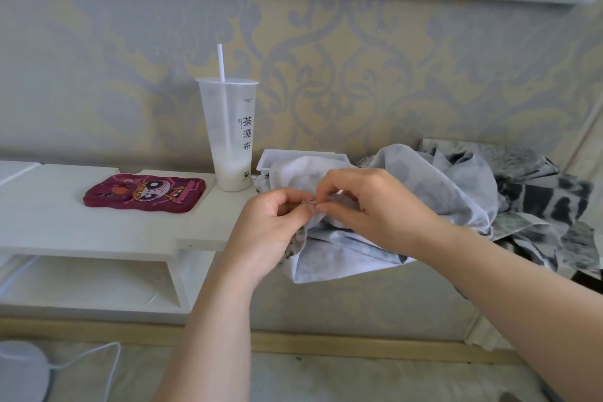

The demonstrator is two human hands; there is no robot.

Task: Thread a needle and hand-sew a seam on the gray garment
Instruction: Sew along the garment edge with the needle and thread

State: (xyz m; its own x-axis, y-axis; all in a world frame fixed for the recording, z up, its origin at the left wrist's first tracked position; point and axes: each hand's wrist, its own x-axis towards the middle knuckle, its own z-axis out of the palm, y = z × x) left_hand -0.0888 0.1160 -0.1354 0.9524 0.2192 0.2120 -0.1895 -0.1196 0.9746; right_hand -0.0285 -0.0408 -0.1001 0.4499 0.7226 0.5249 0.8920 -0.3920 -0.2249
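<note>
Gray garment (385,206), soft and crumpled, sits at center right of the frame. Left hand (270,232) pinches its folded edge, and right hand (368,202) pinches a thin shiny needle (310,201). Smooth white shelf (65,232) lies left.

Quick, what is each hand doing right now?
Left hand: closed, pinching the needle and gray cloth.
Right hand: closed, fingertips pinched at the needle.

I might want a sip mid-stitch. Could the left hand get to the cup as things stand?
Probably yes: nothing stands between the left hand and the cup, but its fingers are pinched at the needle and must let go first.
</note>
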